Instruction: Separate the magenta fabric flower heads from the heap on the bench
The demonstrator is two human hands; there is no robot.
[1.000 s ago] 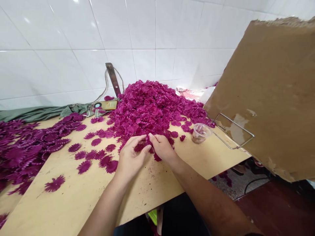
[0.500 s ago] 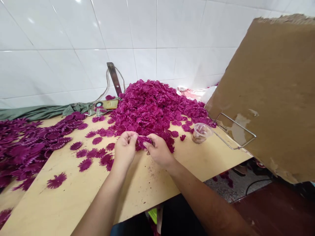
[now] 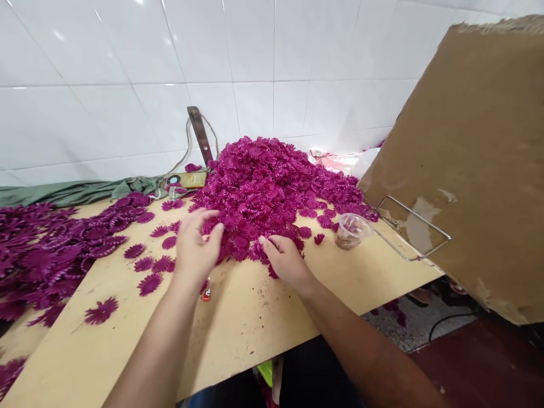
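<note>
My left hand [image 3: 198, 241] is raised over the board at the near left side of a heap of purple artificial flower petals [image 3: 259, 181]. Its thumb and fingers are apart and nothing shows between them. At the front edge of the heap, my right hand [image 3: 287, 260] is closed, thumb against fingers, on a purple flower piece [image 3: 257, 249]. That piece is partly hidden by the fingers and blends into the heap behind it. Single flower pieces [image 3: 149, 284] lie scattered flat to the left of my left hand.
A clear plastic cup [image 3: 352, 231] stands right of the heap, beside a bent wire frame [image 3: 414, 226] on a leaning cardboard sheet [image 3: 476, 158]. More purple pieces [image 3: 55, 243] are piled at left. A yellow phone-like object [image 3: 192, 179] lies by green cloth [image 3: 68, 194]. A small red-and-white item [image 3: 206, 293] lies near my left wrist.
My left hand has let go of the flower piece that both hands held, moved left and opened. My right hand has shifted slightly right and remains closed. The view has turned slightly.
</note>
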